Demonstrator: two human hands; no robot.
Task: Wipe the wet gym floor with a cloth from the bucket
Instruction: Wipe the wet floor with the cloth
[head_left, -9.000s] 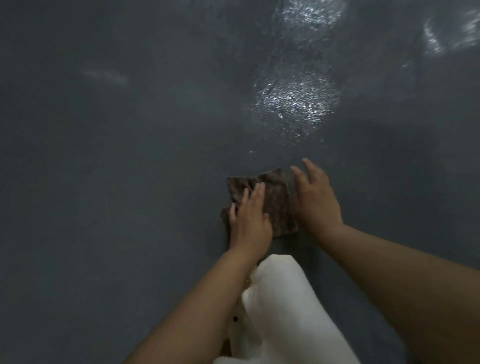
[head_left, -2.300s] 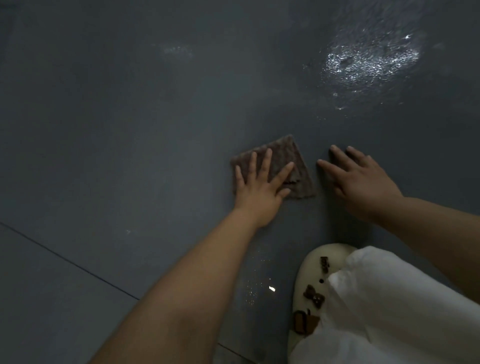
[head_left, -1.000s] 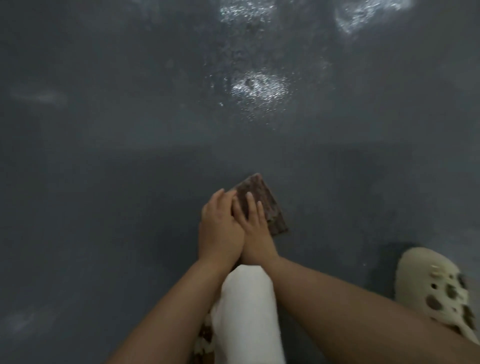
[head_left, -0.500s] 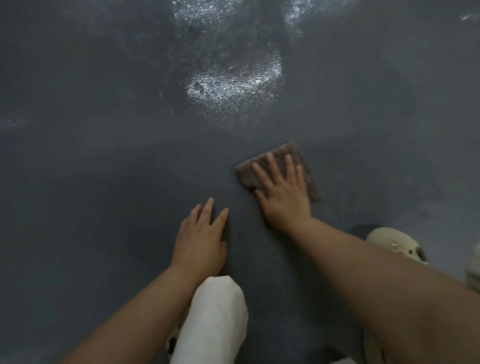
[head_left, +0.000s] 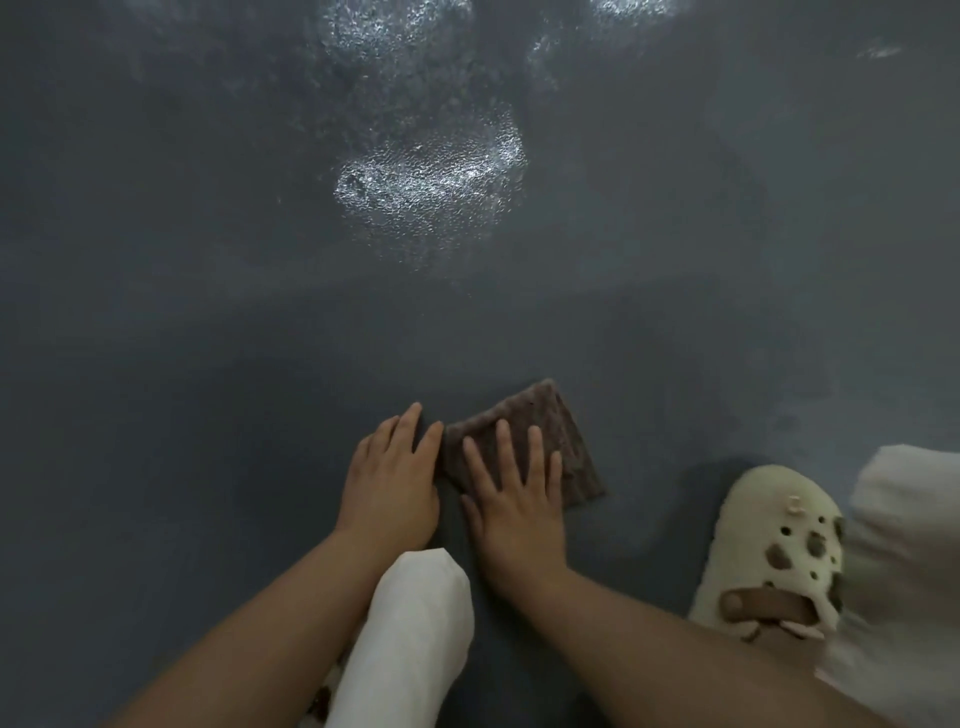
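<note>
I'd keep my right hand (head_left: 514, 499) spread flat on the cloth (head_left: 524, 441), left hand (head_left: 392, 480) flat on the floor (head_left: 208, 312), and press evenly toward the shiny wet patch (head_left: 431, 176).

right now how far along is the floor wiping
Partly done. The dark grey floor near the knees looks matt, apparently wiped. In hand: the right hand presses flat on the brown square cloth; the left hand lies flat beside it, fingertips at its edge. Left: the glistening wet patch ahead, and more shine at the top edge.

Right hand (head_left: 519, 499) flat on cloth (head_left: 561, 441)
</note>
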